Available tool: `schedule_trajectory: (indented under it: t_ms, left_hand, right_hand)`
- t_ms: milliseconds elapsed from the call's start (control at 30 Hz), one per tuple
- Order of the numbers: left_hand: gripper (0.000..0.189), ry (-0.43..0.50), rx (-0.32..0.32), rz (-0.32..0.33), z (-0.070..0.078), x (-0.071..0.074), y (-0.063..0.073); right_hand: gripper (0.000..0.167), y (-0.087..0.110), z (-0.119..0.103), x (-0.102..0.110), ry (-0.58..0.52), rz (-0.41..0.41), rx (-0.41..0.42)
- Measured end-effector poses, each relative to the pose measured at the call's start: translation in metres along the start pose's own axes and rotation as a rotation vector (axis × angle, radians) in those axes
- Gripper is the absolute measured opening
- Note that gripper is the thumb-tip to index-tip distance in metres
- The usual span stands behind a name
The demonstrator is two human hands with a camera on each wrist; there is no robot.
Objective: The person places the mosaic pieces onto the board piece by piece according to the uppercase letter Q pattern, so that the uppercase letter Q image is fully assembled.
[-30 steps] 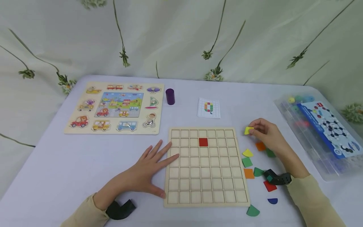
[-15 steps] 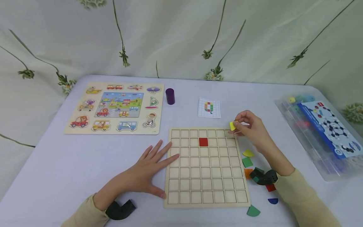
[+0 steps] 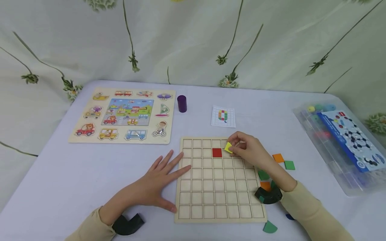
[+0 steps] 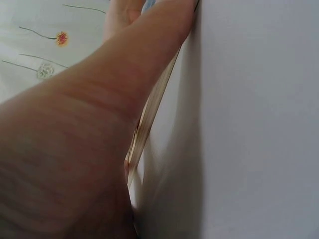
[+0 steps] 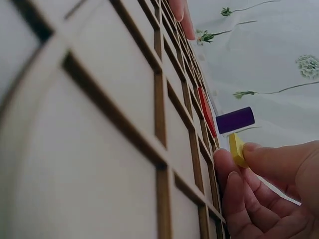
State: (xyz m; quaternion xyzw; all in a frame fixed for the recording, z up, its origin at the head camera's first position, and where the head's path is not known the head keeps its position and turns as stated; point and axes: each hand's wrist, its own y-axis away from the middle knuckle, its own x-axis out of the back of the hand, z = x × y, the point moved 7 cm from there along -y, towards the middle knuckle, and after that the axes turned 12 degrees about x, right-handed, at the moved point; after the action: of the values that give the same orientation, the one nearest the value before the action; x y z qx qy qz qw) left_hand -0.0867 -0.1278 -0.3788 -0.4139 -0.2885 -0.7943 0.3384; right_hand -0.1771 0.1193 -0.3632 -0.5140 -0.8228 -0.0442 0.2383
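Observation:
My right hand [image 3: 248, 149] pinches a yellow tile [image 3: 228, 147] between thumb and fingers, just over the upper part of the wooden grid board [image 3: 220, 221]. In the right wrist view the yellow tile [image 5: 238, 149] is tilted, held close to the board's surface. A red square tile [image 3: 217, 152] sits in a cell of the second row, left of the held tile. Spread flat at the board's left edge is my left hand [image 3: 159, 180], its fingertips touching the rim. The left wrist view shows mostly the hand's underside [image 4: 84, 139].
A pattern card [image 3: 223, 116] and a purple cylinder [image 3: 182, 103] stand behind the board. To the right lie an orange square [image 3: 278, 158], a green square [image 3: 290, 165] and a green quarter-round [image 3: 269, 227]. A picture puzzle [image 3: 120, 137] is back left, a clear plastic case [image 3: 340, 177] far right.
My right hand has carried the yellow tile leftward, from beside the board's right edge to over the cells near the red tile. The left hand has stayed in place.

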Motion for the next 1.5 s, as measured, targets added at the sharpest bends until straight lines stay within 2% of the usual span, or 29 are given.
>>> schedule_trajectory:
  t_ms: [167,300,867,1033,1300,1500]
  left_hand:
    - [0.111,-0.008,-0.003,0.004,-0.001,0.001,-0.001]
    - [0.112,-0.015,-0.001,-0.002,0.000,0.001,-0.002]
    - [0.111,0.005,-0.001,-0.004,0.003,0.002,-0.001]
    - [0.112,0.005,0.016,-0.015,0.002,0.001,-0.001]
    - [0.111,0.002,0.015,-0.013,0.001,0.001,0.000]
    - [0.111,-0.004,0.040,-0.031,0.000,-0.001,-0.001]
  right_hand:
    - [0.013,-0.001,-0.006,-0.003,0.161,-0.005,0.057]
    - [0.012,-0.002,-0.013,-0.005,0.238,-0.009,0.104]
    - [0.011,0.001,-0.015,-0.009,0.276,-0.040,0.125]
    - [0.010,0.001,-0.017,-0.010,0.298,-0.038,0.136]
    - [0.010,-0.003,-0.018,-0.014,0.327,-0.033,0.083]
    - [0.009,-0.003,-0.019,-0.010,0.322,-0.025,0.065]
